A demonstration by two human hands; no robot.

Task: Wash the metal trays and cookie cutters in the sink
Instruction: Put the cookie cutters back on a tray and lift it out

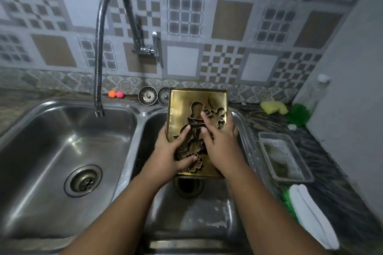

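A brass-coloured tray (pixel 182 102) is held above the right basin (pixel 199 215) of a double sink, over its drain (pixel 187 189). A loose heap of cookie cutters (pixel 196 137) is carried on its face. The left edge of the tray is gripped by the left hand (pixel 171 151), whose thumb and forefinger are laid across the nearer cutters. The right edge is gripped by the right hand (pixel 221 145), with its forefinger and thumb spread over the heap and the other fingers curled round the rim. What lies under the tray cannot be seen.

The tray is judged stiff, thin and light, with a low raised lip, and slippery once wet. It is best taken by its two long edges, thumbs on top and fingers beneath. The cutters are thin bent strips, easily slid or deformed, with narrow edges that may bite, so they are better pinned flat or lifted one by one by their walls than squeezed. If the tray is tipped further, they are likely to be spilled into the basin.

The flexible tap hose (pixel 99 51) is hung over the left basin (pixel 62 141), and no water is seen running from it. Two strainer plugs (pixel 147 95) are stood behind the tray. A yellow sponge (pixel 273 107), a green scrubber (pixel 298 114) and a soapy plastic tub (pixel 267 141) are set on the counter at the right.
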